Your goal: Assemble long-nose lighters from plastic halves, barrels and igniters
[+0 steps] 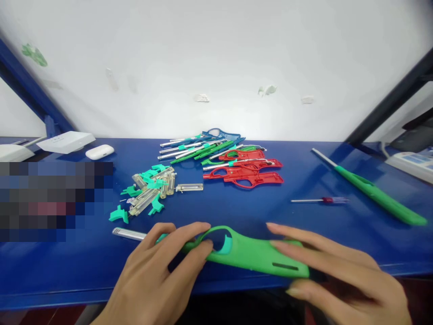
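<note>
A green lighter (250, 253) with a teal trigger and a metal tube lies level above the table's front edge. My left hand (165, 266) is closed round its neck, beside the trigger loop, and hides part of the tube. The fingers of my right hand (338, 266) grip the wide handle end, with the thumb below and fingertips on top. Beyond my left hand is a pile of teal triggers (157, 183) and clear fuel tanks (145, 201). Red half shells (250, 174) lie farther back, near green and blue ones with metal tubes.
A screwdriver (326, 200) and another green lighter (379, 194) lie on the blue table (243, 210) at the right. White devices (67, 141) and a small white case (99, 152) stand at the back left, near a blurred-out patch. A white wall rises behind.
</note>
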